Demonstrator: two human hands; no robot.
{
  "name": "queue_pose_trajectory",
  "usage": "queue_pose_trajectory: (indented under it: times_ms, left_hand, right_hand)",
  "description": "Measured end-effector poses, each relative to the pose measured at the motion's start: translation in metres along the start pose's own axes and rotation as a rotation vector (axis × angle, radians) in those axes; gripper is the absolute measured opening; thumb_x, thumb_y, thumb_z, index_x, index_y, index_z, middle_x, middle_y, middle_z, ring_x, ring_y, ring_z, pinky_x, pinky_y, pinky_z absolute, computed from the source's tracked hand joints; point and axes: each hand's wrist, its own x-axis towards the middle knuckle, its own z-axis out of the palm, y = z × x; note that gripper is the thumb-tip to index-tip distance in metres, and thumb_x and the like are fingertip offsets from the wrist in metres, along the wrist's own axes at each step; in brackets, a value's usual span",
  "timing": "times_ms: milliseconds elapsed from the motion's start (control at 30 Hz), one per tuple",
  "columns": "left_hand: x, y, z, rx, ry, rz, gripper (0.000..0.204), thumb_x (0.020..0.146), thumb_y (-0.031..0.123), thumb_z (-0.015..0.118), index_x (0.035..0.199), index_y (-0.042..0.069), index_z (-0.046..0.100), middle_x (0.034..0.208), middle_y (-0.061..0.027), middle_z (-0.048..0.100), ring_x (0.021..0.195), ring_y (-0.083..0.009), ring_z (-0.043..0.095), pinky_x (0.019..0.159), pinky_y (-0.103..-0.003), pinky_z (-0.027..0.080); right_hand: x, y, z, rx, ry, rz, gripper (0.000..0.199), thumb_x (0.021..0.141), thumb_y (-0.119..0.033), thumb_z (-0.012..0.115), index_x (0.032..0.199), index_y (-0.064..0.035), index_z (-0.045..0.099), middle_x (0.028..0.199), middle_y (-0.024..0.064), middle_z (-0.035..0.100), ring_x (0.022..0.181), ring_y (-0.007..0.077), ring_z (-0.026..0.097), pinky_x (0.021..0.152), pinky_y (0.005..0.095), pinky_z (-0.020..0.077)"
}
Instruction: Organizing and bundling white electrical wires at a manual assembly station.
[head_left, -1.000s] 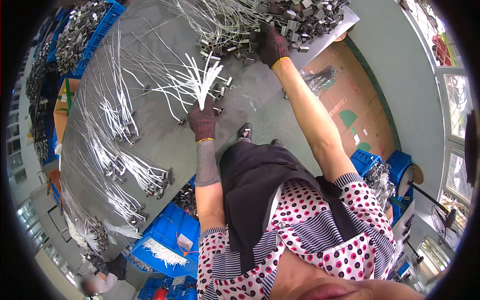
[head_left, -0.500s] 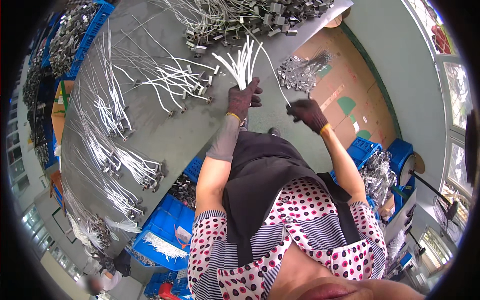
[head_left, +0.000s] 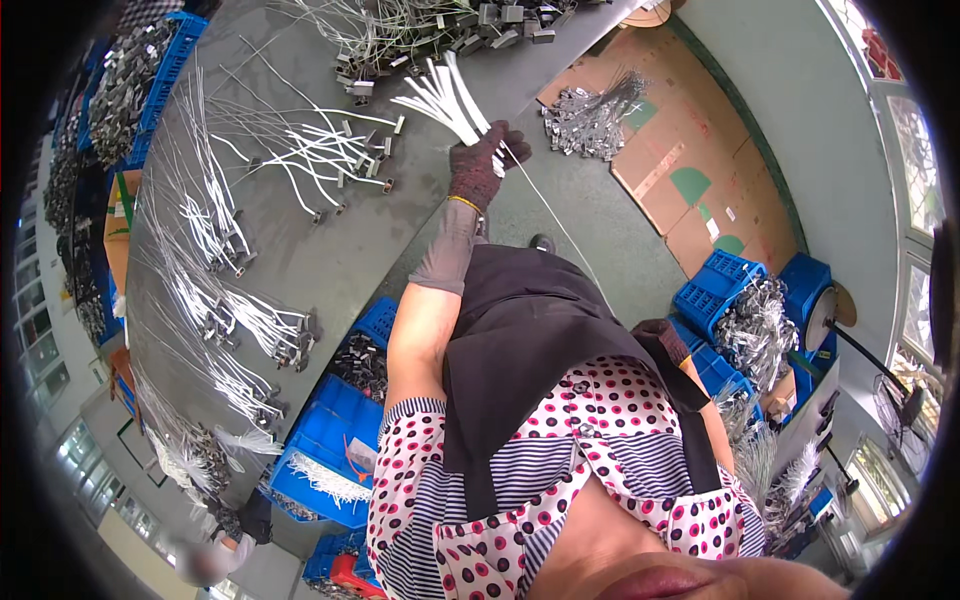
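My left hand [head_left: 487, 165], in a dark knitted glove, is closed around a bundle of white sleeved wires [head_left: 445, 105] that fan out above the fist. From this fist a thin pale wire [head_left: 552, 212] runs nearly straight down to the right, passing out of sight behind the edge of my black apron. My right hand [head_left: 662, 342], gloved too, is drawn back beside my hip at that end of the wire. The apron hides most of its fingers, but the taut line suggests they grip the wire.
Sleeved wires with small metal ends [head_left: 345, 155] lie in groups on the grey table [head_left: 390, 225]. More metal-ended wires are heaped at the far edge. Blue crates [head_left: 335, 450] stand left of me, another blue crate [head_left: 715, 290] right. Cardboard [head_left: 690, 190] covers the floor beyond, holding a metal-parts pile [head_left: 595, 118].
My right hand has moved from near the bundle down and back to my hip, drawing the wire out long. My left hand still holds the bundle and has shifted slightly left in view.
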Motion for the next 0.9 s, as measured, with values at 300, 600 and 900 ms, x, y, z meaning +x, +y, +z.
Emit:
queue_pose_trajectory:
  times_ms: [300,600,900]
  left_hand:
    - [-0.009,0.076,-0.006,-0.139,0.003,0.222,0.036,0.094,0.029,0.068,0.116,0.002,0.059,0.092,-0.0138,0.067,0.083,-0.0306,0.068,0.083,-0.055,0.058]
    - [-0.032,0.057,-0.014,-0.157,0.045,0.201,0.036,0.096,0.028,0.065,0.118,0.002,0.058,0.092,-0.0118,0.067,0.08,-0.0289,0.068,0.079,-0.051,0.059]
    - [-0.069,0.026,0.004,0.373,0.068,0.235,0.033,0.096,0.028,0.067,0.109,-0.002,0.07,0.105,-0.0051,0.069,0.089,-0.0155,0.065,0.079,-0.032,0.056]
  right_hand:
    - [-0.005,0.033,0.003,0.042,0.258,0.098,0.022,0.09,-0.017,0.062,0.088,0.0027,0.071,0.075,0.0068,0.069,0.07,0.0119,0.06,0.066,0.0294,0.0501]
    - [0.061,-0.096,-0.013,0.059,0.182,0.122,0.026,0.084,-0.024,0.074,0.077,0.0009,0.068,0.065,0.0054,0.063,0.058,0.0112,0.054,0.055,0.0305,0.0447]
    - [0.197,-0.307,0.031,0.298,0.097,-0.245,0.055,0.097,-0.048,0.049,0.119,0.0006,0.062,0.097,0.009,0.068,0.073,0.013,0.063,0.051,0.0241,0.0415]
